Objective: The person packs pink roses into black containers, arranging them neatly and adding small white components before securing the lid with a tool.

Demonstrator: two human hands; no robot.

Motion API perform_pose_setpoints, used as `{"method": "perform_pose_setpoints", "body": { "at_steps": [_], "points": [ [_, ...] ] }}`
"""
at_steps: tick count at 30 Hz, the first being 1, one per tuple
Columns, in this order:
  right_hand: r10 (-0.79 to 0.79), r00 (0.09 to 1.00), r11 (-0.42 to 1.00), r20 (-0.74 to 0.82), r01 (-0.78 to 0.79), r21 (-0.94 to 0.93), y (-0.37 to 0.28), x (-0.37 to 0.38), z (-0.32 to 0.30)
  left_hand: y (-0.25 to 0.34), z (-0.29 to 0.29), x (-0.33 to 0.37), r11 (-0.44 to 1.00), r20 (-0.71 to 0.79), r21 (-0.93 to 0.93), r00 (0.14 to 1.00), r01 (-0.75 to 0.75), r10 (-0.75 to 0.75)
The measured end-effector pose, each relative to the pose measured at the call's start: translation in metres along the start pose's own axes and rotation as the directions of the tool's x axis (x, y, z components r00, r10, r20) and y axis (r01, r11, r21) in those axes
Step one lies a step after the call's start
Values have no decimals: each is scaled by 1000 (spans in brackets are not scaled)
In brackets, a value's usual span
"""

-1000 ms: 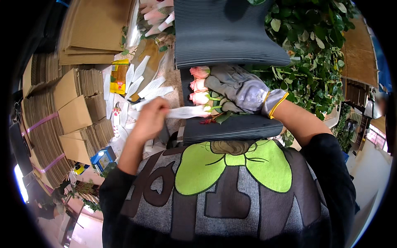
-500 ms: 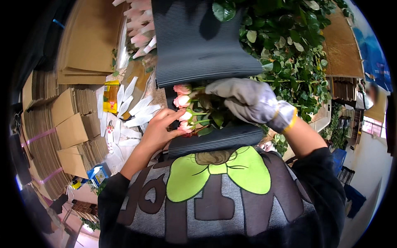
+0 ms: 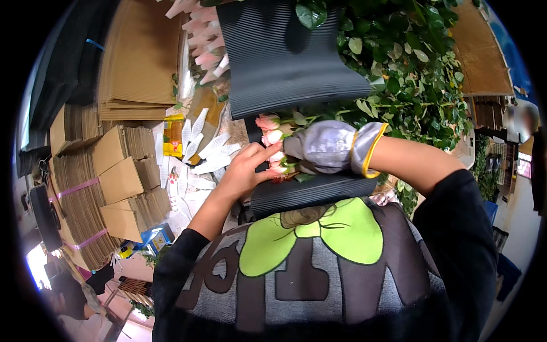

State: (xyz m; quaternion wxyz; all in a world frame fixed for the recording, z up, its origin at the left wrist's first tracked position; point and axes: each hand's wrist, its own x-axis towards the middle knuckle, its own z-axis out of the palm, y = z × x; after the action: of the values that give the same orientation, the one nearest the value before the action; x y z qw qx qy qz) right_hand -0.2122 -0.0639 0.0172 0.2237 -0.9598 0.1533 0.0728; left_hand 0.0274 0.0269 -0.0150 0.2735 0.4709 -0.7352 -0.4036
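Pale pink roses lie in a short column on a black corrugated sheet, heads to the left and leafy stems to the right. My bare left hand is at the heads, with forefinger and thumb closed around the lower ones. My right hand, in a grey-white glove with a yellow cuff edge, is closed over the stems just behind the heads; its fingertips are partly hidden. The sheet's near flap lies between the roses and my chest, while its far part spreads beyond them.
White mesh sleeves and a yellow packet lie to the left. Stacked cardboard stands farther left, with a blue box nearby. Leafy green stems cover the far right. Pinkish wrapped bundles sit at the far left of the sheet.
My right hand has moved left and toward me, from over the stems to just behind the rose heads. My left hand stays at the heads. The whole view has shifted slightly.
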Motion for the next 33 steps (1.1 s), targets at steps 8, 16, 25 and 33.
{"method": "perform_pose_setpoints", "body": {
  "at_steps": [8,16,25,33],
  "points": [
    [81,972,842,221,-185,506,4,-2,9,-7,4,2,996,-32,-63,998,55,-57],
    [50,883,994,466,-90,64,-17,15,-57,-7,6,-3,997,-50,-40,996,67,-69],
    [41,970,999,-241,-42,0,-4,29,19,-16,14,-2,1000,-143,25,990,-4,7],
    [171,983,958,-74,-148,246,-9,23,0,-21,21,-7,996,-218,-81,976,-26,8]
  ]
}}
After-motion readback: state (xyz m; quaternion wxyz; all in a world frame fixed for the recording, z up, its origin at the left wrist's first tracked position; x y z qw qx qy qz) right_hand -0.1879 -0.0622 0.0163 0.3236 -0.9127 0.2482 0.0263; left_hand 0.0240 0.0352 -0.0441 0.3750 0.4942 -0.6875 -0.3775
